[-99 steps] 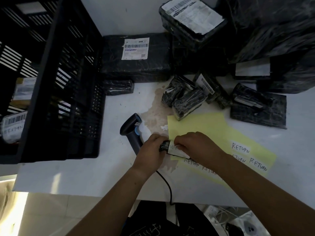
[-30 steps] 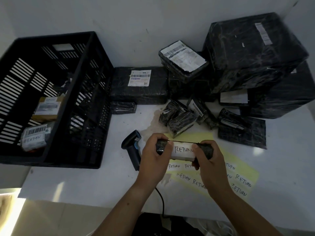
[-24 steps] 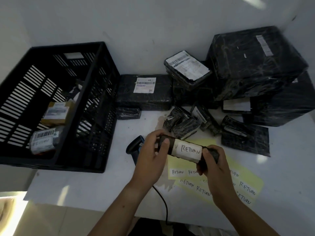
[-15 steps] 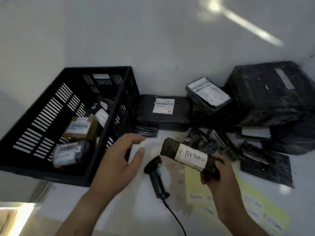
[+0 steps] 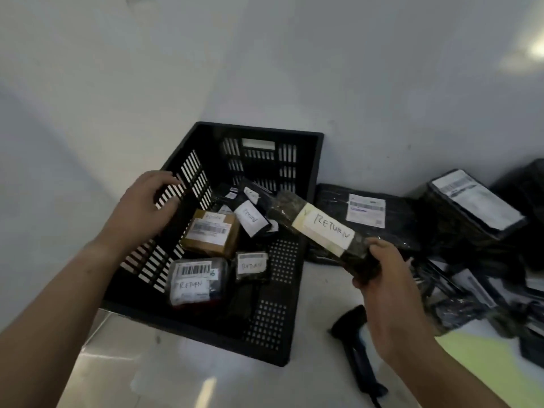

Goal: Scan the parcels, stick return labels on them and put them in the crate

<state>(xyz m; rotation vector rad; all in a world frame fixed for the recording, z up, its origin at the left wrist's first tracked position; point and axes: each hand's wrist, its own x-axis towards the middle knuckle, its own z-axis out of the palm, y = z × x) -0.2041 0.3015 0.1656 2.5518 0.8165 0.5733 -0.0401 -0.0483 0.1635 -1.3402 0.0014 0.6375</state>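
My right hand [image 5: 391, 293] grips the near end of a long dark wrapped parcel [image 5: 287, 209] that bears a white label reading RETURN [image 5: 326, 231]. The parcel's far end hangs over the right rim of the black slatted crate [image 5: 294, 295]. My left hand [image 5: 144, 207] hovers with loosely spread fingers over the crate's left wall and holds nothing. Inside the crate lie several labelled parcels, among them a brown box [image 5: 212, 235] and a dark pouch marked RETURN [image 5: 195, 282].
A black barcode scanner [image 5: 353, 337] lies on the white table below my right hand. Black wrapped parcels [image 5: 368, 216] with white shipping labels are stacked against the wall at the right. A corner of the yellow label sheet [image 5: 482, 363] shows at the lower right.
The view swung left onto the crate. My right hand carried the labelled parcel left to the crate's right rim. My left hand let go of it and moved over the crate's left wall.
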